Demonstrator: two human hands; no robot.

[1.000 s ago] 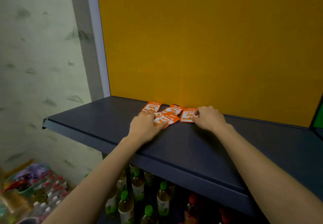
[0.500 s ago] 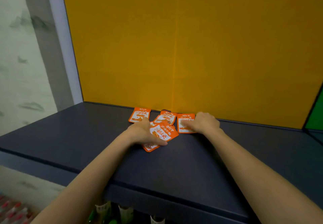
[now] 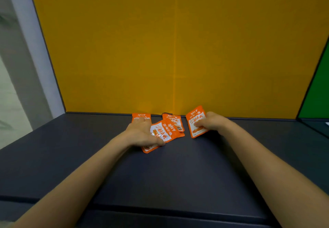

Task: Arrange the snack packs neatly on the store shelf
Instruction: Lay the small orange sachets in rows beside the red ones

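On the shelf (image 3: 178, 178), left hand (image 3: 140, 132) gripping middle pack (image 3: 162, 132), right hand (image 3: 212, 122) pinching rightmost pack (image 3: 195, 118)

Snack packs cluster at the middle of the shelf (image 3: 178, 170), close to its rear edge and the back panel (image 3: 178, 50) behind it. A rear-left pack (image 3: 141, 117) lies against that edge, partly under the left hand (image 3: 140, 133); a rear-centre pack (image 3: 176, 122) lies just to its right. In front of both, overlapping packs (image 3: 162, 132) sit under the left hand's thumb, the lowest jutting toward the front edge. Right of the pile and apart from it, the right hand (image 3: 211, 122) holds a single pack (image 3: 195, 121), tilted.
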